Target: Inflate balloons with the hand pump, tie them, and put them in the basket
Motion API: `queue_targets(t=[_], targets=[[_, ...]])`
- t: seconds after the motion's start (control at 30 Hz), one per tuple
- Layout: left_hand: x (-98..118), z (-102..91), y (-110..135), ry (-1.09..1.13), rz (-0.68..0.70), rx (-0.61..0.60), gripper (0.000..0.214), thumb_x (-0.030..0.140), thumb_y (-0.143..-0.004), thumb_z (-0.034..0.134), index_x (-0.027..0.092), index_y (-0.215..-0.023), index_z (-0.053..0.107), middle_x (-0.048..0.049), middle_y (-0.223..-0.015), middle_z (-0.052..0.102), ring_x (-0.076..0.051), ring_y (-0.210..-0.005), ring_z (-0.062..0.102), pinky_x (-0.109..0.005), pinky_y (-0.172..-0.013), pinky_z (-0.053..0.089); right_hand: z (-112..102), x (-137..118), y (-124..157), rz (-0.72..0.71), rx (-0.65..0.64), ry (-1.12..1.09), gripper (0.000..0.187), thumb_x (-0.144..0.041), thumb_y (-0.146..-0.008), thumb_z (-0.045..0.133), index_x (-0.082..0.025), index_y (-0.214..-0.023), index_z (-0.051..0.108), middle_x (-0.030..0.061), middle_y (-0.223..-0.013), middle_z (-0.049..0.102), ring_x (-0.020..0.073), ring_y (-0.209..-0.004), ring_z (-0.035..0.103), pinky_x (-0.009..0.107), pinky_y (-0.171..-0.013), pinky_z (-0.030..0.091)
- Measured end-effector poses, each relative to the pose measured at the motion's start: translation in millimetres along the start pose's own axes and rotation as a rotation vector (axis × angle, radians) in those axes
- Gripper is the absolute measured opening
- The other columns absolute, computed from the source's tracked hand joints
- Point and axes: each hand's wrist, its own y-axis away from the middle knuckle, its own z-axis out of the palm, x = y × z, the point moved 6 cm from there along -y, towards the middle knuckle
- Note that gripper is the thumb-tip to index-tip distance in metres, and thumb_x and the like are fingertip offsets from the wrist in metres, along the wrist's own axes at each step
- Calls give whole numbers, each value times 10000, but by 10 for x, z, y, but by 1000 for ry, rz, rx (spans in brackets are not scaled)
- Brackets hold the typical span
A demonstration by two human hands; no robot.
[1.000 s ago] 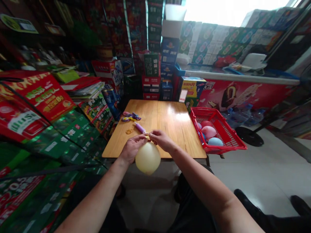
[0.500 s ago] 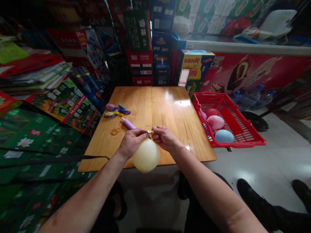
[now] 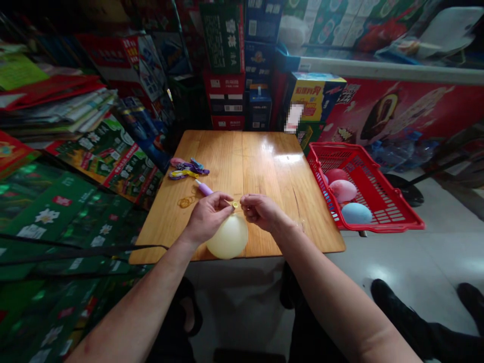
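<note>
Wooden table [image 3: 264,161] among boxes [image 3: 226,45]: left hand [image 3: 207,218] and right hand [image 3: 260,212] pinch one pale balloon [image 3: 227,237] together; red basket [image 3: 401,217] holds four balloons [image 3: 342,190].

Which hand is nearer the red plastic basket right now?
Right hand: nearer, to the left of the red plastic basket. Left hand: farther left, beyond the right hand, above the cream balloon.
</note>
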Motion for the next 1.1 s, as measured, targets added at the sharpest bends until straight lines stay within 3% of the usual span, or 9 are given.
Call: queue_targets(t=[0.13, 0.27, 0.37, 0.47, 0.6, 0.73, 0.87, 1.1], targets=[[-44, -53, -36, -15, -32, 18, 362, 349, -785, 769, 154, -1084, 710, -42, -768, 712, -176, -664, 652, -265, -584, 482, 152, -100, 32, -138, -70, 86, 184, -263, -705, 728, -179, -793, 590, -62, -624, 463, 66, -512, 309, 228, -482, 189], [-89, -150, -87, -43, -38, 133, 388, 354, -749, 798, 131, -1064, 758, -74, -848, 747, -217, -792, 690, -304, -697, 531, 356, -209, 127, -323, -141, 405, 162, -327, -790, 684, -174, -784, 629, -38, -674, 509, 91, -595, 395, 235, -552, 294], [-138, -173, -108, 52, -64, 171, 404, 355, -723, 827, 124, -1048, 759, -87, -924, 760, -215, -846, 698, -307, -751, 544, 395, -262, 152, -398, -101, 589, 173, -315, -807, 663, -171, -731, 605, -32, -679, 513, 105, -642, 434, 246, -597, 335], [-173, -166, -112, 250, -103, 160, 419, 358, -690, 863, 129, -1019, 741, -80, -916, 757, -183, -790, 692, -296, -729, 550, 336, -280, 117, -387, -23, 665, 183, -296, -804, 656, -175, -696, 571, -39, -639, 485, 103, -615, 423, 244, -565, 310], [-154, -191, -75, 398, -131, 167, 415, 338, -652, 903, 140, -975, 732, -55, -875, 749, -156, -733, 681, -292, -710, 560, 243, -220, 26, -304, 18, 568, 174, -286, -792, 645, -175, -684, 568, -41, -602, 460, 91, -561, 391, 243, -516, 262], [-83, -207, -25, 371, -75, 144, 401, 337, -672, 901, 139, -983, 744, -73, -928, 762, -178, -824, 704, -323, -807, 574, 174, -64, -80, -146, 35, 387, 169, -263, -746, 649, -184, -644, 540, -61, -532, 383, 73, -471, 292, 259, -453, 163], [-66, -209, 1, 352, -56, 117, 406, 329, -682, 900, 148, -1013, 749, -82, -961, 771, -182, -858, 710, -309, -816, 572, 179, 17, -129, -70, -4, 237, 174, -232, -700, 647, -194, -614, 501, -69, -523, 374, 62, -434, 258, 262, -429, 137], [-84, -231, 12, 353, -110, 112, 282, 311, -689, 888, 163, -889, 755, -58, -863, 762, -163, -761, 687, -282, -729, 555, 208, 34, -131, -65, -4, 332, 153, -266, -711, 681, -178, -658, 568, -54, -548, 420, 66, -452, 302, 255, -435, 172]])
